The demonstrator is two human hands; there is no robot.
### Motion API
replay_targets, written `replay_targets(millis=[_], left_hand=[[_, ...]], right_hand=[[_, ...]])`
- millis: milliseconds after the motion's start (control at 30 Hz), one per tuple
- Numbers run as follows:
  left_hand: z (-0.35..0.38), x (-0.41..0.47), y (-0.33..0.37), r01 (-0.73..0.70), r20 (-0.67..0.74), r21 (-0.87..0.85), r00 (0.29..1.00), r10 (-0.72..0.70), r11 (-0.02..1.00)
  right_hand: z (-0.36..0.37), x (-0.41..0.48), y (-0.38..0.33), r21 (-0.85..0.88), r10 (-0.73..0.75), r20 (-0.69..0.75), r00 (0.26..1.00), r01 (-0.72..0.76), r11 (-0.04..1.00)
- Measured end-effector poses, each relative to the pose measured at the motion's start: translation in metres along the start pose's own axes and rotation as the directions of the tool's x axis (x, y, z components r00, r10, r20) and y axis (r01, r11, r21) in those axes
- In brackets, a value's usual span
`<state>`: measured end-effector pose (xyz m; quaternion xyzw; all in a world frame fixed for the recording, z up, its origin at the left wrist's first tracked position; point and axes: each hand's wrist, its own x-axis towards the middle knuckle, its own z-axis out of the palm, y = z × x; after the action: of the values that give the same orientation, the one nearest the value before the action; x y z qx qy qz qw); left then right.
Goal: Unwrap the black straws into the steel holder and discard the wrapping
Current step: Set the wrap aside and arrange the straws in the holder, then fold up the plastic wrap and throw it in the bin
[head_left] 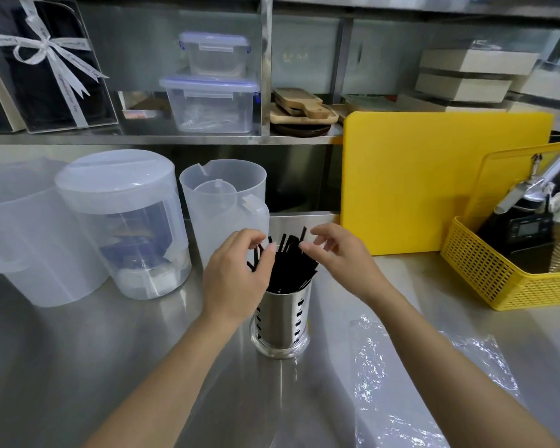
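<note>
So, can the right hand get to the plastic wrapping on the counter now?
Probably yes: the plastic wrapping lies on the steel counter under the right forearm, nothing on it, and the right hand is at the black straws.

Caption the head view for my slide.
Left hand and right hand handle black straws in steel holder; wrapping lies on counter.

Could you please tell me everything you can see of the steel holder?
The steel holder is a shiny upright cylinder with dark cut-out holes in its wall and a wider round base. It stands on the steel counter between the forearms, packed with black straws fanning above its rim. The left hand hides its upper left edge.
</note>
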<state>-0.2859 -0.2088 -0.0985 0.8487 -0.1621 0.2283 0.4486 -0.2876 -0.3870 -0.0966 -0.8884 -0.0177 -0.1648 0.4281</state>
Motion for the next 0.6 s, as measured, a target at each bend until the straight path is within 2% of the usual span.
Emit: replay_targets(millis=[200,333,467,600], left_hand=[[0.019,-0.028,0.038,-0.196,0.055,0.030,0.979,0.194,0.980],[0.054,-0.063,0.056,-0.296,0.198,0.024,0.938,0.286,0.955],[0.096,-0.104,0.057,-0.289,0.438,0.047,0.866,0.240,0.956],[0.133,-0.140,0.042,-0.196,0.650,0.113,0.756,0.077,0.974]], right_hand=[[-0.038,-0.031,0.027,-0.023,0.027,-0.071,0.997,-0.029,0.999],[-0.069,-0.071,0.059,-0.147,0.123,-0.108,0.986,-0.138,0.979],[-0.097,-0.119,0.097,-0.256,0.267,-0.156,0.951,-0.300,0.919],[-0.119,-0.169,0.130,-0.295,0.420,-0.203,0.885,-0.464,0.835]])
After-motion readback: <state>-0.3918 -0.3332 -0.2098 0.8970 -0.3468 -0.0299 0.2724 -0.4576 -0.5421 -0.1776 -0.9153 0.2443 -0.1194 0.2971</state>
